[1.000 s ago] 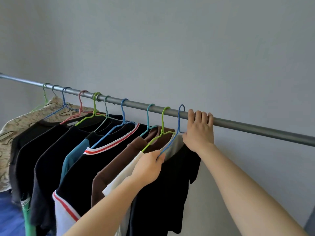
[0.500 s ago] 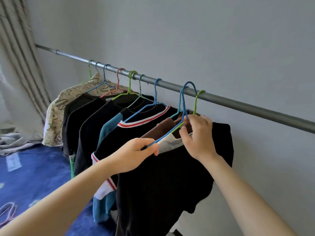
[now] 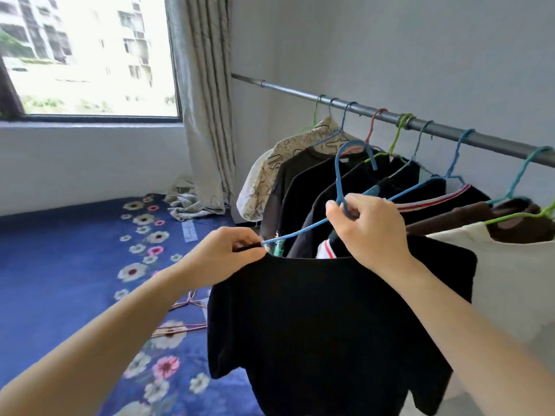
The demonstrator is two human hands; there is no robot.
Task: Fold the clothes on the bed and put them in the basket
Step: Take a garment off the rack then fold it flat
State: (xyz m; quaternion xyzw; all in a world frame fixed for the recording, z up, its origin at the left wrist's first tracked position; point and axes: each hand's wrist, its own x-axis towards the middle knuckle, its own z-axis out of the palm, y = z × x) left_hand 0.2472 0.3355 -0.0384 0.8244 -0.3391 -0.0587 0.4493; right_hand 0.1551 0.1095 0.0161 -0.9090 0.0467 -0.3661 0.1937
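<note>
Your right hand (image 3: 371,235) has its fingers curled round the neck of the blue hanger (image 3: 338,175), just below the hook. The hanger is thin, smooth, coated wire. Its hook stands upward and bends over to the right, clear of the rail (image 3: 450,131). The hanger's long axis slopes from lower left, at your left hand (image 3: 223,256), to upper right, behind your right hand.

Your left hand pinches the neckline of the black T-shirt (image 3: 330,331) between thumb and fingertips, at the left end of the hanger arm. The T-shirt is soft, matt knit fabric. It hangs in the air in front of you, collar uppermost and hem downward, so its long axis is roughly vertical. One short sleeve droops at each side. It hangs in front of the garments on the rail, beside the bed (image 3: 60,265).

The rail is a round grey metal tube, slanting down to the right. It carries wire hangers with a patterned shirt (image 3: 270,178), dark tops, a brown top (image 3: 462,216) and a white T-shirt (image 3: 510,283).

The bed has a blue cover with a floral print. Pink wire hangers (image 3: 186,306) lie on it. A pleated grey curtain (image 3: 207,100) hangs beside the window (image 3: 90,55).
</note>
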